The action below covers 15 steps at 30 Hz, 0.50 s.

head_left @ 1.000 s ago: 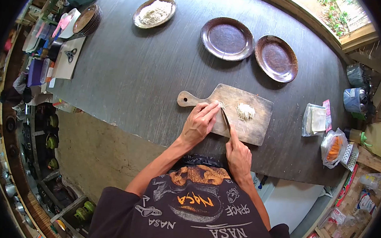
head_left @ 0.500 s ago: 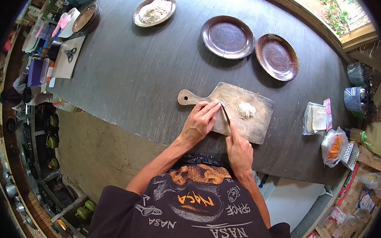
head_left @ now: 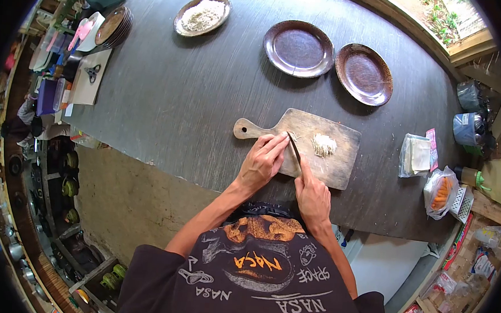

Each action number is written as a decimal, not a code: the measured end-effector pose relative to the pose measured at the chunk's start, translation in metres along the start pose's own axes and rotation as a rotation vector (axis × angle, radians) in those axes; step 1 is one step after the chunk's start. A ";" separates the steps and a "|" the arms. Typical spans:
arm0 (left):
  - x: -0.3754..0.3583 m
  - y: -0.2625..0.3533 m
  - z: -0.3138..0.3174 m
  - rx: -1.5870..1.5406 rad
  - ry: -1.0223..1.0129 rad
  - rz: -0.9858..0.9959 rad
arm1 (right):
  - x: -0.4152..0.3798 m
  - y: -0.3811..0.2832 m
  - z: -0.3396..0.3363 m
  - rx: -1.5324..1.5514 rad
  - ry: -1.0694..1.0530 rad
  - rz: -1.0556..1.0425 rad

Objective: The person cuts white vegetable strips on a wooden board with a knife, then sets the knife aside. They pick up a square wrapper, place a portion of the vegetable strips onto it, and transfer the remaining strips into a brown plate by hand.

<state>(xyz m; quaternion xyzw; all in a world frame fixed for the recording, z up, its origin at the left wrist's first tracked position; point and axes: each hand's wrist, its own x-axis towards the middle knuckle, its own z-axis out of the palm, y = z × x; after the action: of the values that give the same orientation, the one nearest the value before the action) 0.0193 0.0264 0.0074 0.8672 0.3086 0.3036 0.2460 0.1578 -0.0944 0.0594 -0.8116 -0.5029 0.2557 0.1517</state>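
Observation:
A wooden cutting board [head_left: 341, 170] with a handle lies on the dark table near my body. My right hand [head_left: 313, 199] is closed around a knife [head_left: 294, 149], its blade slanting up and left to my left fingertips. On the board's left part, my left hand [head_left: 265, 157] presses with bent, closed fingers; what lies beneath them is mostly hidden. A few pale shreds [head_left: 295, 135] show just past those fingertips. To the right of the blade sits a small heap of thin whitish shreds [head_left: 323, 145].
Beyond the board stand two brown plates [head_left: 299, 49] [head_left: 364, 75] and a plate of white flour-like powder [head_left: 203, 16]. At right are plastic-wrapped sheets [head_left: 417, 155] and a bag of orange pieces [head_left: 441, 194]. Scissors [head_left: 93, 73] and stacked plates [head_left: 114, 26] are at left.
My right hand and the knife have shifted very slightly to the left. My left hand stays in place, and the heap of shreds looks the same.

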 end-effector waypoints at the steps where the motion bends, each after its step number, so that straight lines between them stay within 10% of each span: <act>1: 0.001 0.002 -0.002 0.012 -0.004 0.000 | -0.003 0.001 0.000 0.000 -0.005 -0.001; 15: -0.003 -0.003 0.000 0.039 -0.030 0.040 | -0.002 0.002 -0.004 0.059 -0.017 -0.027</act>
<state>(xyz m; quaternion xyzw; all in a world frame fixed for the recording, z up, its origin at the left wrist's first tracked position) 0.0161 0.0265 0.0043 0.8824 0.2933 0.2892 0.2276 0.1606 -0.0968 0.0619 -0.7979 -0.5071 0.2752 0.1748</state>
